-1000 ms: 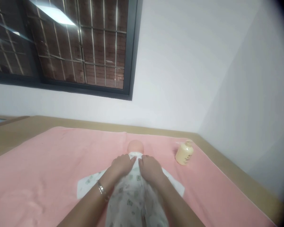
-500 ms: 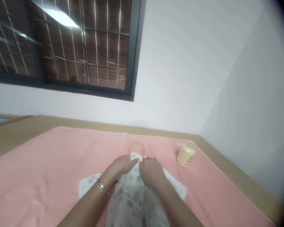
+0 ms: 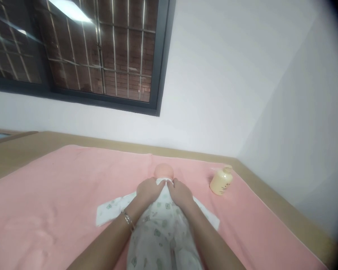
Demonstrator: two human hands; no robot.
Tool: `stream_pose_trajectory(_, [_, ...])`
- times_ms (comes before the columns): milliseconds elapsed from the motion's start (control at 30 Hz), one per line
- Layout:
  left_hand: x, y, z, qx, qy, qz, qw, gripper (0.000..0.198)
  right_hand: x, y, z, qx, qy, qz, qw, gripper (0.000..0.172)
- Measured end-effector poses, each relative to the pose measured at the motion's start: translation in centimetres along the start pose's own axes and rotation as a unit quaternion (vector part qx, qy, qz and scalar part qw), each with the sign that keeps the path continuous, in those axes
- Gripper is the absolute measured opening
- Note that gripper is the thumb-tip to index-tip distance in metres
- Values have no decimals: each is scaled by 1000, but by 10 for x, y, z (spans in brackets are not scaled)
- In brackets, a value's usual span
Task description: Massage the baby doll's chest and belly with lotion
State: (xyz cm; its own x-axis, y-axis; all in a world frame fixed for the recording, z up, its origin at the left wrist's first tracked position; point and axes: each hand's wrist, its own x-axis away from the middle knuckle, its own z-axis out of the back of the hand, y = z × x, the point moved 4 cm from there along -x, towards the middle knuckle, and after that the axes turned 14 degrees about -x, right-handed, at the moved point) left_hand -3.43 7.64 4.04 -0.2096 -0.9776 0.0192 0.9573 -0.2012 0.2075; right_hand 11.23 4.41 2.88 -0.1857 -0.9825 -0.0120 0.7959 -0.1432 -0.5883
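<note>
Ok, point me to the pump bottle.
In the head view, the pump bottle stands on the pink cloth, right of the right hand, near the cloth's far right corner.

We see an indoor baby-care room, home or classroom we cannot tell: white painted wall, grey-framed barred window, pink fabric sheet on a flat tan tabletop, cream plastic pump bottle, pink-headed doll in white printed clothes.

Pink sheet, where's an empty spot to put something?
Biggest: left, between the left white sleeve and the tan tabletop. Another: right, between the pump bottle, right white sleeve and tabletop. Crowded: the middle, with left hand and right hand on the doll.
</note>
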Motion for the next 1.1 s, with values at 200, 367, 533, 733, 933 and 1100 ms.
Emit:
stream_pose_trajectory(200, [-3, -3, -4, 30, 7, -8, 999, 65, 1, 0, -2, 5, -2, 4, 1000, 58])
stream_pose_trajectory(367, [-4, -4, -3, 39, 5, -13, 999, 63, 0, 1, -3, 4, 5, 6, 1000, 57])
stream_pose_trajectory(533, [-3, -4, -2, 43, 7, -12, 999, 62, 0, 1, -3, 6, 13, 12, 1000, 56])
stream_pose_trajectory(733, [-5, -5, -3, 36, 3, -14, 999, 63, -1, 0, -2, -1, 10, 9, 1000, 56])
stream_pose_trajectory(933, [-6, -6, -2, 36, 0, -15, 999, 63, 3, -5, 1, 12, 26, 31, 999, 54])
stream_pose_trajectory(1100, [-4, -7, 2, 35, -2, -11, 999, 61, 19, -19, 8, 64, 34, 37, 997, 56])
